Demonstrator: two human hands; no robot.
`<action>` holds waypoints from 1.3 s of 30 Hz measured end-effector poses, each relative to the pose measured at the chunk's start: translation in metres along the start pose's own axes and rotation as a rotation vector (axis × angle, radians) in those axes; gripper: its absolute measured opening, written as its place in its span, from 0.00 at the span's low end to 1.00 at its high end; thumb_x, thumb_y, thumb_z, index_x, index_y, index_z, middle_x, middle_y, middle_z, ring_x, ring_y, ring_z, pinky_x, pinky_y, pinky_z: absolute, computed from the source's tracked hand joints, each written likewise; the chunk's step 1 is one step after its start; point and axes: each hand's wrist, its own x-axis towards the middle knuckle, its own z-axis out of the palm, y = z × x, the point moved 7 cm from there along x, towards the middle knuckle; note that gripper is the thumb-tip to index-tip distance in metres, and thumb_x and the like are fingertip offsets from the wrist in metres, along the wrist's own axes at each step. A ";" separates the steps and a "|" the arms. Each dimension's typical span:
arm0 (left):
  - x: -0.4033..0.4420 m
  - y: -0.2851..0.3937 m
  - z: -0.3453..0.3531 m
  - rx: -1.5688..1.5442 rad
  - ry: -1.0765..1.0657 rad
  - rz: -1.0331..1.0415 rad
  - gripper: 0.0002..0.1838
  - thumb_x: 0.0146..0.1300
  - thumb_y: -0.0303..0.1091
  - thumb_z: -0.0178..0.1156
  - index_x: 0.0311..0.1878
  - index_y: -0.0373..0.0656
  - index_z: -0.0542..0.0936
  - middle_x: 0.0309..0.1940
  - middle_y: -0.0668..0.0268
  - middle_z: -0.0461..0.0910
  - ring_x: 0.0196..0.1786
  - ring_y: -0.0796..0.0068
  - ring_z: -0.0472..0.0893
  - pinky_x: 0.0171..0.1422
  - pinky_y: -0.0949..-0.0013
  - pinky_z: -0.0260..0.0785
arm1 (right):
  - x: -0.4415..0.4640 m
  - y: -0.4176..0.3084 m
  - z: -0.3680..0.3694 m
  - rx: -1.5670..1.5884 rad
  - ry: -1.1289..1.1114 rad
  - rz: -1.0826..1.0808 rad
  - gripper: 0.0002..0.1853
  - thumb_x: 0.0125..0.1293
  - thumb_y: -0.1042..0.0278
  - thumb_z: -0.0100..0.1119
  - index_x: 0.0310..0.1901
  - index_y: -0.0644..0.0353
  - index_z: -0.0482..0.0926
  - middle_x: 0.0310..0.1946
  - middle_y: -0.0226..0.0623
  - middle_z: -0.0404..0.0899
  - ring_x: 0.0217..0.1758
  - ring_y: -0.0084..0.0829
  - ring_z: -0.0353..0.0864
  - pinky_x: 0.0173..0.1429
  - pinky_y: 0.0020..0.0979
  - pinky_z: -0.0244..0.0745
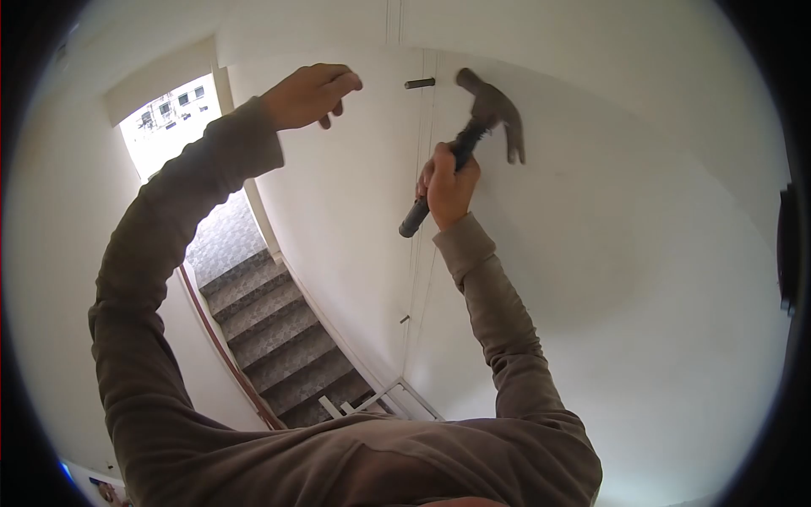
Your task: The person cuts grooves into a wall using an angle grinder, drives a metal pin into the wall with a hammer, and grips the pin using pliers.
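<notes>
My right hand (450,188) is wrapped round the dark handle of a claw hammer (492,108). The hammer is tilted, its head up and its claw pointing down to the right. Left of the hammer's striking face, and apart from it, a dark bolt-like metal piece (419,84) sticks out from the white wall. My left hand (311,95) is raised to the left of that piece without touching it. Its fingers are loosely bent and apart, and nothing shows in them.
Thin vertical lines run along the white wall (591,228). Lower down, a smaller metal piece (405,318) juts out. Grey stairs (279,325) with a reddish-brown handrail (221,348) lie below left, near a bright window (173,114). A white frame (390,390) stands near the stairs.
</notes>
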 end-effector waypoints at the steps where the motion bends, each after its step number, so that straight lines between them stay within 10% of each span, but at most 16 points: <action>1: 0.008 0.006 0.008 -0.001 0.022 0.013 0.29 0.76 0.55 0.42 0.59 0.40 0.78 0.34 0.60 0.79 0.34 0.72 0.82 0.43 0.64 0.74 | 0.000 0.002 -0.001 -0.022 -0.036 0.012 0.12 0.70 0.67 0.54 0.30 0.61 0.67 0.11 0.27 0.65 0.08 0.20 0.62 0.13 0.28 0.61; 9: 0.094 0.043 0.061 0.359 -0.182 -0.027 0.26 0.76 0.53 0.42 0.49 0.40 0.80 0.36 0.60 0.81 0.36 0.64 0.82 0.47 0.60 0.75 | 0.000 -0.026 -0.014 -0.135 -0.121 -0.074 0.11 0.70 0.66 0.57 0.31 0.63 0.71 0.14 0.29 0.67 0.12 0.21 0.66 0.22 0.30 0.73; 16: 0.086 0.039 0.066 0.536 0.156 0.174 0.25 0.79 0.52 0.39 0.44 0.43 0.81 0.33 0.56 0.83 0.41 0.53 0.83 0.51 0.51 0.73 | -0.010 -0.018 -0.020 -0.149 -0.121 -0.125 0.12 0.71 0.67 0.56 0.31 0.65 0.72 0.15 0.30 0.68 0.15 0.20 0.67 0.25 0.31 0.77; 19: 0.089 0.057 0.058 0.660 -0.162 0.023 0.26 0.79 0.52 0.41 0.45 0.41 0.80 0.36 0.54 0.84 0.43 0.48 0.82 0.52 0.49 0.73 | -0.020 -0.022 -0.029 -0.141 -0.091 -0.111 0.12 0.70 0.67 0.56 0.32 0.66 0.72 0.15 0.30 0.68 0.15 0.21 0.68 0.25 0.32 0.78; 20: 0.094 0.056 0.061 0.817 -0.083 0.334 0.26 0.79 0.53 0.41 0.47 0.40 0.80 0.35 0.52 0.83 0.42 0.48 0.82 0.51 0.49 0.73 | -0.013 -0.024 -0.024 -0.122 -0.099 -0.115 0.12 0.70 0.67 0.57 0.32 0.66 0.72 0.15 0.30 0.68 0.15 0.21 0.68 0.25 0.32 0.78; 23: 0.088 0.045 0.063 0.530 0.259 0.477 0.27 0.78 0.54 0.42 0.47 0.39 0.80 0.35 0.54 0.83 0.40 0.50 0.81 0.50 0.50 0.72 | -0.013 -0.018 -0.023 -0.150 -0.063 -0.102 0.12 0.70 0.67 0.57 0.32 0.66 0.72 0.15 0.30 0.68 0.15 0.21 0.68 0.25 0.32 0.78; 26: 0.100 0.044 0.055 0.606 -0.131 0.212 0.22 0.79 0.46 0.43 0.49 0.37 0.79 0.37 0.54 0.82 0.39 0.51 0.80 0.49 0.52 0.72 | -0.010 -0.019 -0.025 -0.216 -0.107 -0.116 0.14 0.69 0.65 0.59 0.36 0.71 0.75 0.18 0.33 0.75 0.16 0.25 0.77 0.23 0.30 0.75; 30: 0.104 0.028 0.070 0.682 0.093 0.582 0.24 0.79 0.47 0.41 0.48 0.36 0.79 0.35 0.53 0.81 0.39 0.51 0.81 0.48 0.53 0.72 | -0.010 -0.012 -0.030 -0.201 -0.073 -0.132 0.13 0.69 0.65 0.59 0.35 0.71 0.75 0.19 0.34 0.76 0.17 0.25 0.79 0.23 0.30 0.75; 36: 0.079 0.048 0.060 0.457 -0.007 0.204 0.24 0.79 0.48 0.42 0.44 0.35 0.77 0.38 0.55 0.81 0.36 0.57 0.81 0.43 0.55 0.72 | -0.012 -0.017 -0.022 -0.228 -0.047 -0.101 0.12 0.69 0.66 0.58 0.34 0.69 0.74 0.18 0.32 0.73 0.16 0.24 0.75 0.24 0.30 0.75; 39: 0.097 0.048 0.065 0.561 -0.091 0.500 0.24 0.80 0.48 0.41 0.45 0.36 0.77 0.34 0.56 0.80 0.35 0.58 0.81 0.43 0.55 0.73 | -0.015 -0.021 -0.028 -0.241 -0.054 -0.097 0.12 0.70 0.68 0.56 0.33 0.68 0.73 0.15 0.30 0.68 0.15 0.22 0.70 0.26 0.31 0.77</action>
